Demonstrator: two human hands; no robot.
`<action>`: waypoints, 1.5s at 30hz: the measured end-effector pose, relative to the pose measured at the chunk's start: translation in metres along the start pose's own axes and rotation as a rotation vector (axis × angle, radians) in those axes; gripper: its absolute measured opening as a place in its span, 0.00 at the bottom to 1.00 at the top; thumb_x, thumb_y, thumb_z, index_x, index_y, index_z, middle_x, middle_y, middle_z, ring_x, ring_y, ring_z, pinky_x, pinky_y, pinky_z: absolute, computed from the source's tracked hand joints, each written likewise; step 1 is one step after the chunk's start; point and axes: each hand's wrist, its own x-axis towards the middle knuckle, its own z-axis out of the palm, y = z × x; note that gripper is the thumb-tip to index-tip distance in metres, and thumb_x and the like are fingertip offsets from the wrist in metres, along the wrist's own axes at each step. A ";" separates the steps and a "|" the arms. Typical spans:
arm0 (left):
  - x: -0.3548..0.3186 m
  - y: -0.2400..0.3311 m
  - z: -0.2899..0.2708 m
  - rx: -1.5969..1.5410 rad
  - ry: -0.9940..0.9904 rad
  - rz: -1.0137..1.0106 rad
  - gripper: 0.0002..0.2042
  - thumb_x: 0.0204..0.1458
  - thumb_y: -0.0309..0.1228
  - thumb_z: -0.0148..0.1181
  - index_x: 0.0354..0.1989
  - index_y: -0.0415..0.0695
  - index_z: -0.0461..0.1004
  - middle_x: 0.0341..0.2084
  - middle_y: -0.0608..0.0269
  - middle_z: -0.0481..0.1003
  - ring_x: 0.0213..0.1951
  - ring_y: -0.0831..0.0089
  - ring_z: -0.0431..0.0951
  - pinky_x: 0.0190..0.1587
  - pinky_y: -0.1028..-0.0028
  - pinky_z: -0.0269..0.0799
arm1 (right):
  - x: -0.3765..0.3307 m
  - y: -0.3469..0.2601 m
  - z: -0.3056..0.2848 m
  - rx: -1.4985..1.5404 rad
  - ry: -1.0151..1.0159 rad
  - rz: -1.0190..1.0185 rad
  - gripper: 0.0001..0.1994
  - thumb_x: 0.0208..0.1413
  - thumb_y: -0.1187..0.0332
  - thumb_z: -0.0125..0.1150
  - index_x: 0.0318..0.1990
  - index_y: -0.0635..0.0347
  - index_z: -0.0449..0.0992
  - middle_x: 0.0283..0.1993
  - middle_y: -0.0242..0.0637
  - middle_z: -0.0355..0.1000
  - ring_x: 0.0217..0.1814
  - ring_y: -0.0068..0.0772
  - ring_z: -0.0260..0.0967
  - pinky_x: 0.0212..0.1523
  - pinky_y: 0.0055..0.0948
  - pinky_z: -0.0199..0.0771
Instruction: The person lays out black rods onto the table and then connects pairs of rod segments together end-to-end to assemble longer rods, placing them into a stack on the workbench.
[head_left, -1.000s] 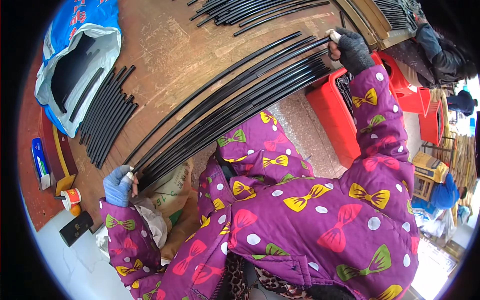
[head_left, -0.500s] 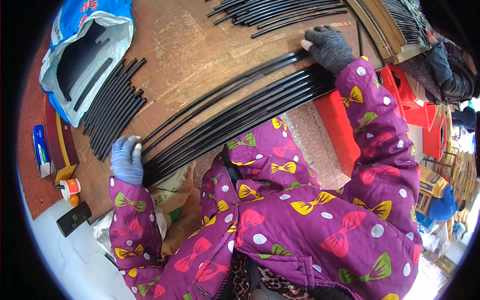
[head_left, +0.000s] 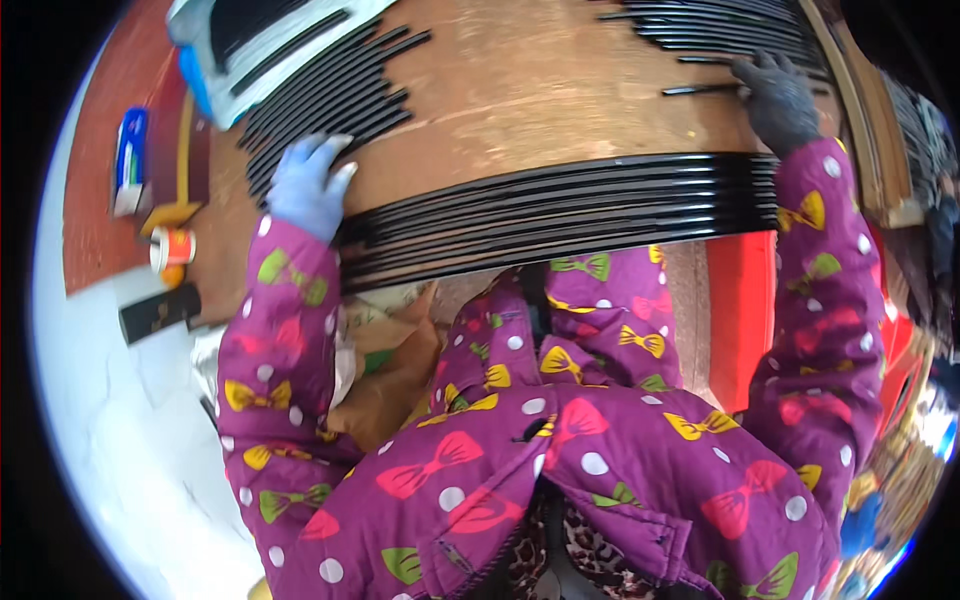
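Observation:
Several long black rods [head_left: 560, 205] lie side by side in a row along the table's near edge. My left hand [head_left: 308, 188], in a pale blue glove, rests at the near ends of a pile of shorter black rods [head_left: 325, 95]. Its thumb stands apart from the fingers, and nothing shows in its grasp. At the far right my right hand [head_left: 780, 103], in a dark grey glove, has its fingers curled over a black rod [head_left: 690, 91]. That rod lies just in front of another pile of black rods [head_left: 710, 22]; part of it is hidden under the hand.
An open blue and white bag [head_left: 275, 50] holds more dark rods at the back left. A blue box [head_left: 130, 160], a paper cup [head_left: 172, 248] and a black box [head_left: 160, 313] stand along the left. Wooden boards [head_left: 868, 110] border the right side; red plastic [head_left: 742, 310] shows below the table.
My right hand has left the two rods it was laying onto the near row and reached the right-hand pile. My left hand has moved up to the shorter rods. The view has shifted too.

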 end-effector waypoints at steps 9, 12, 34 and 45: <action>-0.006 0.001 0.000 -0.157 -0.046 -0.070 0.14 0.41 0.23 0.57 0.39 0.40 0.68 0.31 0.57 0.72 0.35 0.61 0.72 0.39 0.72 0.67 | -0.025 -0.028 -0.028 0.336 0.198 -0.279 0.23 0.38 0.80 0.51 0.47 0.54 0.66 0.45 0.45 0.65 0.47 0.47 0.63 0.45 0.39 0.64; -0.015 0.025 -0.016 -0.436 0.059 -0.044 0.12 0.43 0.22 0.55 0.39 0.39 0.68 0.31 0.56 0.72 0.33 0.65 0.73 0.39 0.74 0.67 | -0.040 -0.064 -0.058 0.580 0.380 -0.312 0.21 0.37 0.82 0.51 0.44 0.58 0.68 0.41 0.48 0.66 0.41 0.49 0.65 0.40 0.36 0.67; -0.018 0.090 -0.050 -0.464 -0.047 0.224 0.11 0.39 0.22 0.57 0.34 0.40 0.72 0.27 0.57 0.71 0.31 0.64 0.73 0.33 0.73 0.67 | -0.055 -0.107 -0.087 0.952 0.215 -0.427 0.11 0.42 0.78 0.54 0.37 0.60 0.70 0.29 0.46 0.65 0.30 0.49 0.65 0.29 0.34 0.65; -0.024 0.086 -0.042 -0.474 -0.050 0.101 0.10 0.41 0.25 0.56 0.34 0.43 0.73 0.28 0.58 0.70 0.30 0.60 0.72 0.32 0.69 0.68 | -0.059 -0.046 -0.061 0.813 0.332 0.076 0.17 0.50 0.70 0.51 0.50 0.57 0.66 0.41 0.39 0.70 0.41 0.30 0.68 0.41 0.25 0.67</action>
